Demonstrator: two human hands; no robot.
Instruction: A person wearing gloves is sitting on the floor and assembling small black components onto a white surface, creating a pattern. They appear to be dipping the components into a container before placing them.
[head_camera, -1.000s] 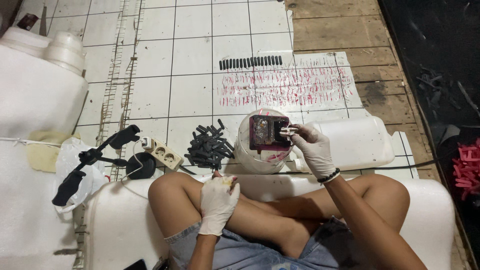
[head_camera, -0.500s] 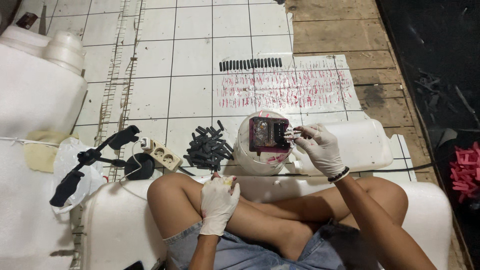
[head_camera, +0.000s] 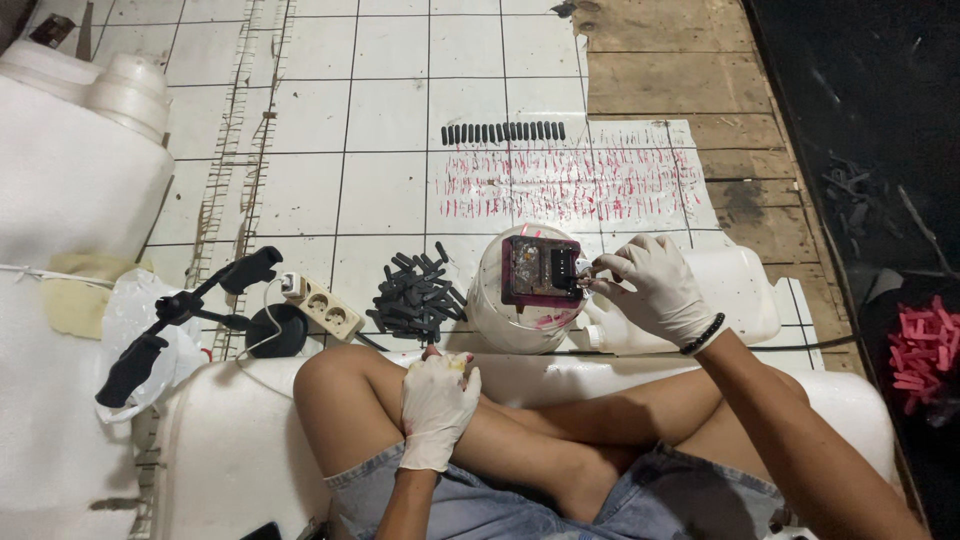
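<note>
1. The left hand (head_camera: 437, 400) rests on the knee as before, its grip pinching a small, unclear piece.
2. A pile of black sticks (head_camera: 415, 292) lies on the floor.
3. The right hand (head_camera: 650, 285) has shifted slightly, its grip narrow at the dark red block (head_camera: 541, 270) atop the white tub (head_camera: 495, 310).

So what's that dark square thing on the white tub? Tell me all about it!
The dark block is squarish, reddish-brown with black parts in the middle, smeared with pink. It lies flat on top of the round white tub on the tiled floor. The gloved right hand pinches something small at its right edge.
</note>
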